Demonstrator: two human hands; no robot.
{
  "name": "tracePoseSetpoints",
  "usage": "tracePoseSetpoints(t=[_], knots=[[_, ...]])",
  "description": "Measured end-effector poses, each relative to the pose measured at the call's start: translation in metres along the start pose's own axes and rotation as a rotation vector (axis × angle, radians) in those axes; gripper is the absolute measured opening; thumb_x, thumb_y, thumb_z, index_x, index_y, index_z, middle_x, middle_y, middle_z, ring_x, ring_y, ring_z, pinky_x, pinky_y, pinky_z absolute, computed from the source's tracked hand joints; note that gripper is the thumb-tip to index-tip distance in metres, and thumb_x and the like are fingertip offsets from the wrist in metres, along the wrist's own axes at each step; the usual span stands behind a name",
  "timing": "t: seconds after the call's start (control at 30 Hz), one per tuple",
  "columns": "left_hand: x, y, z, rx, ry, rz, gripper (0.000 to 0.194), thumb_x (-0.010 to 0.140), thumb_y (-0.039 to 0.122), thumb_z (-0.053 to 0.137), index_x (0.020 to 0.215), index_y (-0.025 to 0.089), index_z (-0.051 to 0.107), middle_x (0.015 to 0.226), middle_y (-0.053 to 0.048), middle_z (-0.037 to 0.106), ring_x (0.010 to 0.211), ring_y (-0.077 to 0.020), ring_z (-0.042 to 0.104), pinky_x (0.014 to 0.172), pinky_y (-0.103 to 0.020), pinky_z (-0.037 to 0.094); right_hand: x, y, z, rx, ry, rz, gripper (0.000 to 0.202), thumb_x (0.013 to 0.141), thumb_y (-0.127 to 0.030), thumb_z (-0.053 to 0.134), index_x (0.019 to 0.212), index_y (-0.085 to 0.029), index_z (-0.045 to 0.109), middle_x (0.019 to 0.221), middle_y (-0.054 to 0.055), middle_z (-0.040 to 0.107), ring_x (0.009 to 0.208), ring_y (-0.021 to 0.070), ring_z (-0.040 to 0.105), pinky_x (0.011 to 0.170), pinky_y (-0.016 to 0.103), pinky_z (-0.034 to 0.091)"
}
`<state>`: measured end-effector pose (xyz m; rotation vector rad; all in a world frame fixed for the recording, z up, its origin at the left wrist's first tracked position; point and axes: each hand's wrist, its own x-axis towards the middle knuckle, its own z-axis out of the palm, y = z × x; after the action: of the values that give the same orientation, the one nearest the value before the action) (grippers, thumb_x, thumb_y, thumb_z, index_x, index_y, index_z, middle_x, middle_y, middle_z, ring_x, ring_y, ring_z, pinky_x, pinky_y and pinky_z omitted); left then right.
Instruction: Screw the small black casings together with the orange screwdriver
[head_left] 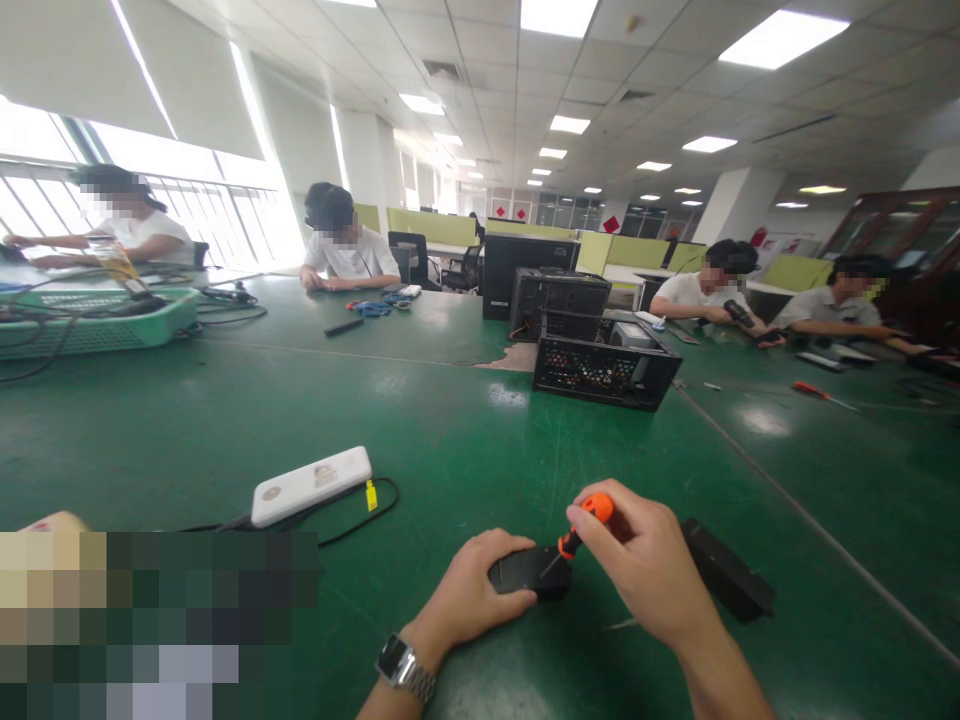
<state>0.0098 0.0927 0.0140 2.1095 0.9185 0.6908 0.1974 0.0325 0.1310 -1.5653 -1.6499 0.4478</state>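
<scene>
My left hand (484, 585), with a metal-banded watch (403, 667) on its wrist, grips a small black box-like device (531, 572) on the green tabletop. An orange and black screwdriver (589, 520) is pinched in my right hand (637, 550). Its thin shaft slants down to the top of the device; whether the tip sits in a screw is too small to tell. To the right of my right hand lies a longer black rectangular piece (727, 572). A thin, pale object (619, 625) shows under my right wrist.
A white power strip (311, 487) with a black cable lies to the left. Opened black computer cases (607, 370) stand beyond my hands. At the far left is a green basket (157, 325); another screwdriver (814, 390) rests at right. Several people sit around the table.
</scene>
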Motion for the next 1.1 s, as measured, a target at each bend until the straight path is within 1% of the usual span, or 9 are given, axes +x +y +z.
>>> tracePoseSetpoints(t=[0.2, 0.5, 0.6, 0.7, 0.77, 0.87, 0.97, 1.03, 1.1], knots=[[0.001, -0.001, 0.001, 0.002, -0.011, -0.007, 0.044, 0.069, 0.025, 0.073, 0.112, 0.024, 0.067, 0.101, -0.003, 0.068, 0.093, -0.0218, 0.062, 0.087, -0.029, 0.045, -0.002, -0.005, 0.003, 0.013, -0.062, -0.017, 0.024, 0.089, -0.038, 0.053, 0.079, -0.019, 0.063, 0.068, 0.0, 0.065, 0.059, 0.0144, 0.057, 0.057, 0.024, 0.04], [0.0, -0.002, 0.002, 0.01, 0.001, 0.006, 0.044, 0.07, 0.025, 0.073, 0.113, 0.024, 0.066, 0.099, -0.002, 0.068, 0.091, -0.0214, 0.061, 0.085, -0.028, 0.045, 0.0, 0.002, 0.013, -0.024, -0.061, -0.041, 0.023, 0.087, -0.038, 0.054, 0.077, -0.019, 0.062, 0.063, -0.002, 0.061, 0.057, 0.0132, 0.053, 0.054, 0.023, 0.037], [0.0, -0.003, 0.002, 0.008, 0.009, 0.007, 0.044, 0.069, 0.026, 0.075, 0.112, 0.024, 0.066, 0.099, -0.002, 0.067, 0.091, -0.0215, 0.061, 0.085, -0.028, 0.045, 0.0, 0.001, 0.013, -0.044, -0.062, -0.046, 0.023, 0.087, -0.039, 0.055, 0.077, -0.019, 0.063, 0.063, -0.002, 0.06, 0.056, 0.0129, 0.052, 0.054, 0.023, 0.036], [0.0, -0.005, 0.003, 0.01, 0.02, 0.004, 0.042, 0.069, 0.026, 0.076, 0.11, 0.023, 0.067, 0.097, -0.002, 0.067, 0.09, -0.0214, 0.061, 0.083, -0.028, 0.045, -0.002, -0.003, 0.012, -0.014, -0.092, -0.09, 0.025, 0.088, -0.039, 0.055, 0.075, -0.02, 0.065, 0.067, -0.001, 0.062, 0.06, 0.0134, 0.054, 0.057, 0.024, 0.038], [0.0, -0.005, 0.003, 0.012, 0.021, 0.005, 0.041, 0.069, 0.025, 0.075, 0.109, 0.024, 0.067, 0.097, -0.002, 0.067, 0.09, -0.0211, 0.061, 0.083, -0.028, 0.045, -0.002, -0.005, 0.011, 0.025, -0.109, -0.123, 0.024, 0.089, -0.036, 0.053, 0.077, -0.021, 0.066, 0.072, -0.001, 0.065, 0.065, 0.014, 0.056, 0.061, 0.024, 0.039], [0.0, -0.005, 0.003, 0.013, 0.011, 0.011, 0.043, 0.069, 0.024, 0.075, 0.111, 0.024, 0.066, 0.098, -0.001, 0.067, 0.091, -0.021, 0.061, 0.084, -0.028, 0.045, -0.004, -0.007, 0.009, 0.022, -0.104, -0.14, 0.016, 0.087, -0.029, 0.054, 0.086, -0.022, 0.068, 0.076, 0.0, 0.065, 0.066, 0.0144, 0.057, 0.062, 0.024, 0.04], [0.0, -0.007, 0.004, 0.009, 0.01, 0.02, 0.043, 0.07, 0.024, 0.075, 0.112, 0.024, 0.066, 0.1, -0.001, 0.068, 0.092, -0.0209, 0.061, 0.085, -0.028, 0.045, -0.006, -0.006, 0.008, 0.004, -0.071, -0.129, 0.015, 0.081, -0.023, 0.056, 0.093, -0.021, 0.064, 0.077, -0.001, 0.063, 0.064, 0.0139, 0.055, 0.059, 0.024, 0.041], [0.0, -0.008, 0.005, 0.005, 0.014, 0.027, 0.043, 0.07, 0.026, 0.075, 0.112, 0.024, 0.066, 0.101, -0.002, 0.068, 0.093, -0.021, 0.061, 0.086, -0.028, 0.044, -0.007, -0.005, 0.006, 0.011, -0.053, -0.126, 0.016, 0.079, -0.02, 0.055, 0.094, -0.02, 0.061, 0.078, -0.001, 0.062, 0.061, 0.0131, 0.054, 0.057, 0.023, 0.041], [0.001, -0.009, 0.006, 0.002, 0.021, 0.031, 0.043, 0.07, 0.026, 0.076, 0.112, 0.024, 0.066, 0.102, -0.002, 0.068, 0.093, -0.0212, 0.061, 0.087, -0.029, 0.044, -0.007, -0.006, 0.005, 0.02, -0.067, -0.151, 0.016, 0.078, -0.018, 0.052, 0.093, -0.021, 0.06, 0.079, -0.001, 0.061, 0.06, 0.0123, 0.052, 0.055, 0.022, 0.04]])
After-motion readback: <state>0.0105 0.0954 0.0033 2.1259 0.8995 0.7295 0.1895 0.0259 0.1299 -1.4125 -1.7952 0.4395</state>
